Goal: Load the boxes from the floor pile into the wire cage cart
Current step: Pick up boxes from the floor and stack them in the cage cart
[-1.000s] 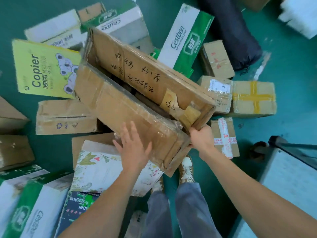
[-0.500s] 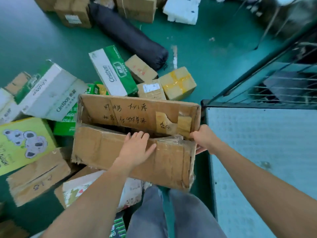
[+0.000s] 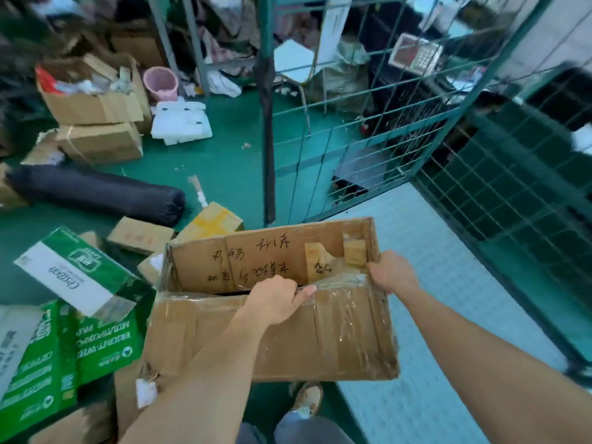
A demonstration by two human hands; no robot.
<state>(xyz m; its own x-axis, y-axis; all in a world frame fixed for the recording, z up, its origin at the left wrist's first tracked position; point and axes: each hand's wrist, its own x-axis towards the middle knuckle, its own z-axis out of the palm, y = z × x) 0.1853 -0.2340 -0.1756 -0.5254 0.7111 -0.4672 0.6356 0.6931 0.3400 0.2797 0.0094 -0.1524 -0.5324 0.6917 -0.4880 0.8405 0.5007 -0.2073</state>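
Mid-carry here: the big open cardboard box [image 3: 288,334] is up off the floor, held between the floor pile and the wire cage cart [image 3: 349,129], with its right end already over the cart's pale deck [image 3: 448,283]. The left hand [image 3: 276,303] has its fingers curled over the top edge of the near wall. The right hand [image 3: 391,274] grips the right end wall, with its fingers tucked round the corner out of sight.

How I'd do it: that near wall looks soft and is wrapped in crinkly tape, so hanging the weight off the rim could fold it. Slide a hand under the base if it sags. Keep the box level, swing it right, and set it down flat against the back mesh so later boxes stack square. Also mind the feet, since the shoe [image 3: 307,399] sits right by the deck edge.

Stuff I can't make out:
- The box interior is just a dark slot, so no idea whether it's empty or loaded.
- Its underside and the cart's near edge are hidden behind it.
- The handwriting on the flap is upside down and unreadable to me.
- The cart is cut off at the right, so I can't judge how much room is left.
- The background behind the mesh is motion-blurred junk.
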